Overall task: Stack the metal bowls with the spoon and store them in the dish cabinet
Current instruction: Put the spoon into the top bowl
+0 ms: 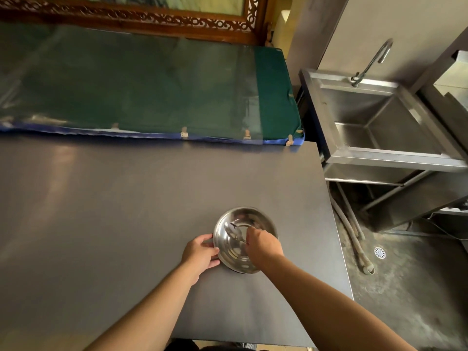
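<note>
Now the left hand (201, 252) clasps the bowl (244, 239) rim; the right hand's (263, 245) grip pinches the spoon (234, 231) inside.

I see a dark grey matte table (114, 211) carrying one round shiny metal bowl (236, 259) near its right edge.

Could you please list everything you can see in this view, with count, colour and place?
metal bowl: at least one, silver, near right of the table; a stack cannot be confirmed
spoon: one, silver, inside the bowl
table: one, dark grey, foreground
padded mat: one, green with blue edge, behind the table
sink: one, steel, right
faucet: one, steel, behind the sink
floor drain: one, white, floor at right
left hand: on the bowl's left rim
right hand: holding the spoon's handle
</note>
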### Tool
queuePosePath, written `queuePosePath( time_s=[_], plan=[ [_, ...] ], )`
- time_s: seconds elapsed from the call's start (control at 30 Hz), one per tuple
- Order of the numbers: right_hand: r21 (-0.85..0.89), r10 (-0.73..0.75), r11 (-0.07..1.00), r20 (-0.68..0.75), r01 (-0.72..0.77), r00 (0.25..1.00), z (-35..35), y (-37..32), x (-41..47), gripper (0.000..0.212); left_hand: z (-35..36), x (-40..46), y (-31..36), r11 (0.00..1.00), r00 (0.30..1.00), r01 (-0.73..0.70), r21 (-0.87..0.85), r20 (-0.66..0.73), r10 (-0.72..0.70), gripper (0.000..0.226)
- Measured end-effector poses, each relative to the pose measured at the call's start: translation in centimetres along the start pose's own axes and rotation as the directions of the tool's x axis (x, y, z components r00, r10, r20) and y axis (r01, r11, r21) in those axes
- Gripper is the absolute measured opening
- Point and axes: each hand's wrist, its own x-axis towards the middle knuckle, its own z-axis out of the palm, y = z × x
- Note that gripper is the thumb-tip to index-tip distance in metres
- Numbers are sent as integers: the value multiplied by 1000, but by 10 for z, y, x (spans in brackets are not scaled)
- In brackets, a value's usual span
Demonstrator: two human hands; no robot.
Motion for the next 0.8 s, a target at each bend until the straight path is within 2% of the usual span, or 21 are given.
queuePosePath(
  time_s=[0.13, 0.47, 0.63, 0.8],
  plan=[
    [-67, -8, 998, 18, 9, 1000, 5, 1, 2, 16, -1, -1, 1, 1000, 1000, 3, 12, 7, -3, 42],
    [-89, 3, 996, 6, -3, 1000, 8, 7, 4, 23, 0, -1, 5, 999, 1000, 15, 35, 10, -16, 43],
    [-42, 10, 999, -2, -11, 1000, -9, 12, 8, 29, 0, 1, 15, 997, 999, -1, 71, -39, 4, 43],
    [-2, -11, 1000, -83, 11, 997, -29, 29, 9, 32, 0, 3, 25, 991, 996, -42, 131, -67, 51, 43]
  ],
)
